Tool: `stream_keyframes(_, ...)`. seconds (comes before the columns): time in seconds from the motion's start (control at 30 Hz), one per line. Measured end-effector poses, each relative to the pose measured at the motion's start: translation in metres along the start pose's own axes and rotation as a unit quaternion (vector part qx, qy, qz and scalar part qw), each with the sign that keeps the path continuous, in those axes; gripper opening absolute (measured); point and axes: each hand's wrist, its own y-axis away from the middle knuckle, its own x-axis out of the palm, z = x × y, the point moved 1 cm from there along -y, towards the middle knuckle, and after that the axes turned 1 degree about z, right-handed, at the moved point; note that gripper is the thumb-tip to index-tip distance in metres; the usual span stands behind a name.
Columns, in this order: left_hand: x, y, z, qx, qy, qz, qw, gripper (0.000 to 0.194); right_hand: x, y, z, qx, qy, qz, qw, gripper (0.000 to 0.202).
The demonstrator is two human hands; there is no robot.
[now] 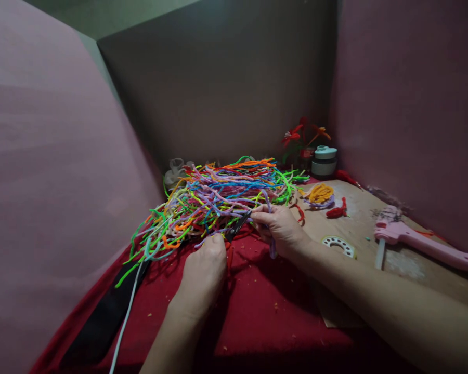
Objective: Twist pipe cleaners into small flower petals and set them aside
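My left hand (206,267) is closed around a tool with dark jaws and red handles that looks like pliers (239,226). The jaws point up and right and end at the fingertips of my right hand (278,224). A purple pipe cleaner (268,200) is pinched in my right hand, with one end above the fingers and one below. Just past both hands lies a tangled heap of many-coloured pipe cleaners (226,189). Whether the jaws touch the purple one I cannot tell.
A brown board (359,213) on the right carries a pink glue gun (421,241), a white ring with holes (338,246), a yellow coil (320,193) and a red piece (337,209). Behind stands a lidded jar (324,162). A white cord (128,311) crosses a black strip (101,322) on red cloth (265,311).
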Motion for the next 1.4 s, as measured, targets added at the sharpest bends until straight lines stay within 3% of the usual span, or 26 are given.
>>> stream_keyframes(0.27,0.0031,-0.0014,-0.0022,-0.002,-0.021,-0.027,0.999,0.031,0.0032,0.0037,0.0004,0.014,0.015,-0.015,1.0,0.015)
stream_keyframes(0.53,0.0037,-0.0016,-0.0042,0.021,0.014,0.012,1.0,0.026,0.0029,0.0027,0.0006,0.014,-0.005,-0.014,1.0,0.015)
stream_keyframes(0.7,0.0068,-0.0026,-0.0037,0.01,0.009,-0.014,1.0,0.028,0.0038,0.004,0.001,0.012,-0.002,-0.012,1.0,0.015)
stream_keyframes(0.97,0.0035,-0.003,-0.0061,0.015,0.013,0.003,1.0,0.028,0.0048,0.0066,0.0004,0.009,0.009,0.001,1.0,0.017)
stream_keyframes(1.17,0.0064,-0.0029,-0.0054,0.015,-0.008,-0.027,0.999,0.031,0.0055,0.0074,0.0035,0.001,0.013,0.0,1.0,0.014)
stream_keyframes(1.4,0.0002,0.0005,-0.009,0.013,0.014,-0.001,1.0,0.024,0.0056,0.0058,0.0021,0.02,-0.008,-0.014,1.0,0.014)
